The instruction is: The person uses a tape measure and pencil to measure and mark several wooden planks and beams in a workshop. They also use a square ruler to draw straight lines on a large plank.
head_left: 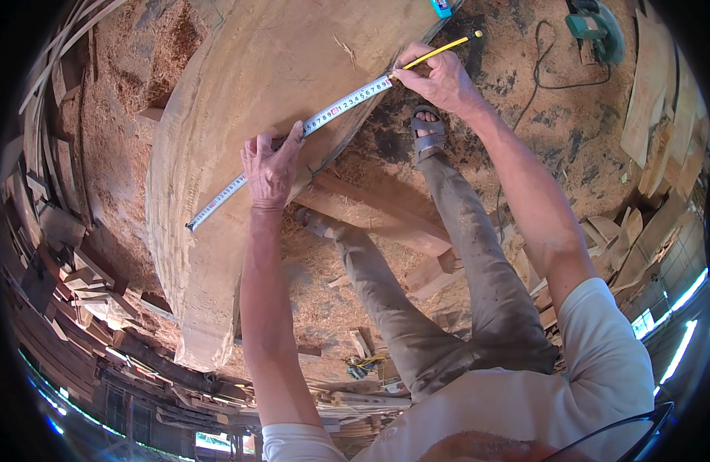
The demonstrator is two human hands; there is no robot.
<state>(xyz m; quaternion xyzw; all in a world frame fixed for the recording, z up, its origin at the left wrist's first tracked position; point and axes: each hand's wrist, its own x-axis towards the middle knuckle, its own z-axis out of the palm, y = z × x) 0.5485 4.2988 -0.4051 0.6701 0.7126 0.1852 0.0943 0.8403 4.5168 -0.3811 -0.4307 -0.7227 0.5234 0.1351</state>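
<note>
A large, thick wooden slab [216, 108] with a curved outline lies below my hands. Slantwise across it runs a white measuring tape [347, 105], its far right end near the slab's edge and its dark-tipped left end on the wood. My left hand [272, 165] is closed over the tape's middle, fingers bent, covering part of the markings. A yellow pencil [440, 51] is pinched in my right hand [440, 81], its lower end at the tape's right end. What the right fingertips touch besides the pencil is partly hidden.
A teal tool [441, 8] lies at the slab's top edge. At upper right a green circular saw [594, 31] rests on the sawdust-covered floor, its dark cord [536, 73] looping nearby. A wooden beam [378, 212] lies by my feet. Boards [663, 100] and offcuts [93, 285] pile up around.
</note>
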